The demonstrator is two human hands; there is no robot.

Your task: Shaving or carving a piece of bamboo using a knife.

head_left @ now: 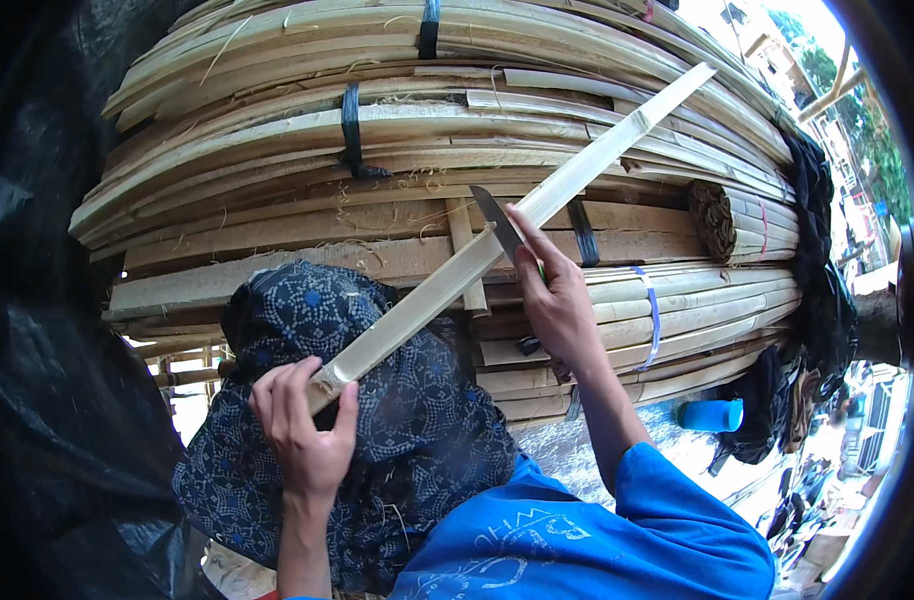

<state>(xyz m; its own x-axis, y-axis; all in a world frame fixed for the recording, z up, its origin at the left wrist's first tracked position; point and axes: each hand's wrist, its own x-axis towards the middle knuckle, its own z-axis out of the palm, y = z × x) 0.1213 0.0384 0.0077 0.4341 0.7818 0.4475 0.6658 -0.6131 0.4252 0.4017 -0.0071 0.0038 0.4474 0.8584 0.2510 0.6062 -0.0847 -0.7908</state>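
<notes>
A long split bamboo strip [417, 312] runs slantwise from my lap up to the far right, its pale inner face upward. My left hand [302, 420] grips its near end, thumb on one side and fingers on the other. In my right hand [555, 300] is a knife [495, 218] with a dark blade, laid across the strip at a node about midway along. The index finger stretches along the blade's back; most of the handle is hidden in the palm. Under the strip, a dark blue patterned cloth [377, 450] covers my legs.
Bundles of bamboo strips [267, 150] tied with black bands lie stacked ahead, with thin shavings on them. A short round bundle [747, 222] rests at the right, above a blue container [710, 415]. Black plastic sheeting [47, 400] hangs on the left.
</notes>
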